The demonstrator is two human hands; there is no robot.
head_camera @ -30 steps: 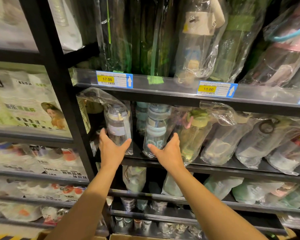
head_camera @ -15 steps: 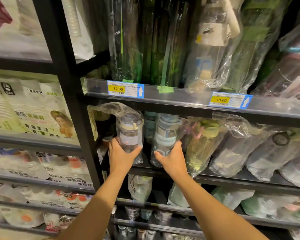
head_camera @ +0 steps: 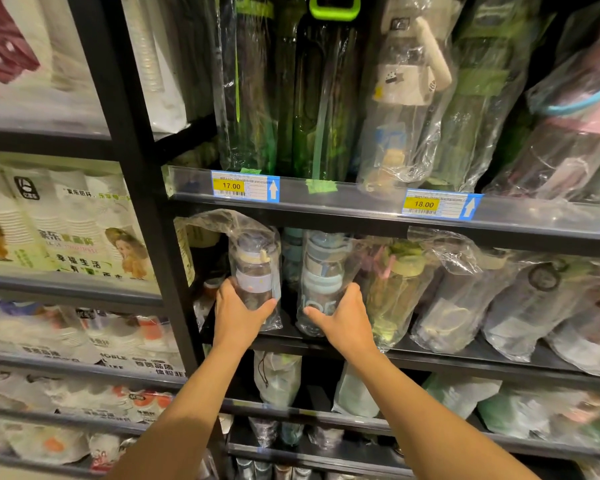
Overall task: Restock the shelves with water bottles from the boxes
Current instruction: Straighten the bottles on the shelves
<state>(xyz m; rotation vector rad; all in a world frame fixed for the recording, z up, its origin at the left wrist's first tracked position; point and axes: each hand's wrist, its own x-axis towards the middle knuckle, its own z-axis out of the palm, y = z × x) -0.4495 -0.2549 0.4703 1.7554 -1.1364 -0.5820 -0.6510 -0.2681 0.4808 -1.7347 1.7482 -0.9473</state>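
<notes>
Shop shelf [head_camera: 430, 358] | left hand [head_camera: 238, 318] wraps upright bagged bottle [head_camera: 255, 271] | right hand [head_camera: 342, 318] cups neighbouring bottle [head_camera: 323, 271], both directly ahead, axes vertical

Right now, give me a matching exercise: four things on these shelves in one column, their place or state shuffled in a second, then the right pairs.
Things:
1. 17.00 price tag
2. 18.00 price tag
3. purple-banded bottle
4. blue-banded bottle

Places or states:
A. under the right hand
B. shelf edge, further right
C. under the left hand
D. shelf edge, above the left hand

Pairs: 1-D, 2-B, 3-C, 4-A
</notes>
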